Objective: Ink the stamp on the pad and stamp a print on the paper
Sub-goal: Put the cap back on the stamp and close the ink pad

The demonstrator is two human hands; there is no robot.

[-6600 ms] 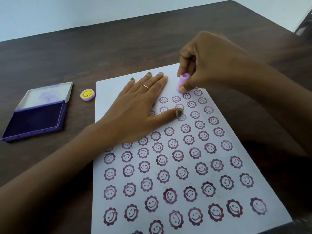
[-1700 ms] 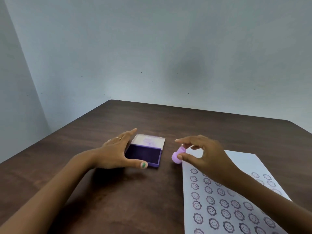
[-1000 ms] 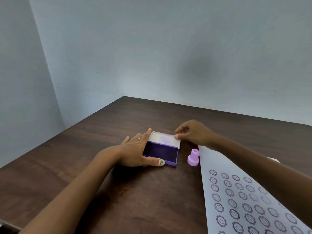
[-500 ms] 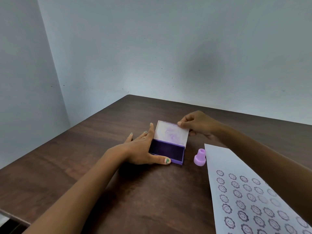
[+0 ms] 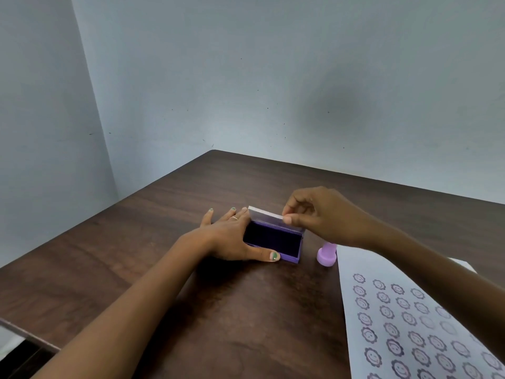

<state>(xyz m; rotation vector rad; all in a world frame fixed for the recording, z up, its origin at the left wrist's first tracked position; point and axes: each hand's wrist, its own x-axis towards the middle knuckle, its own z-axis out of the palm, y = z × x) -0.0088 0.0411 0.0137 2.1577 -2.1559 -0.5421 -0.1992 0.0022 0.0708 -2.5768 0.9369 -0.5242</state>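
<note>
Pinching the lid point(image 5: 269, 215) edge, the right hand point(image 5: 325, 214) worked a light, stiff hinge while the left hand point(image 5: 232, 236) lay spread, bracing the pad point(image 5: 273, 240).

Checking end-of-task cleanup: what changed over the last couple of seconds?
The right hand let go of the stamp, now standing beside the paper, then pinched the ink pad's lid and swung it forward, nearly closed. The left hand stayed braced against the ink pad.

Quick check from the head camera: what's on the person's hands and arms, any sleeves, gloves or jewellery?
No gloves and no sleeves in view; both forearms are bare. The left hand wears a thin ring on one finger and has green-painted nails. The right hand shows no ring or polish.
</note>
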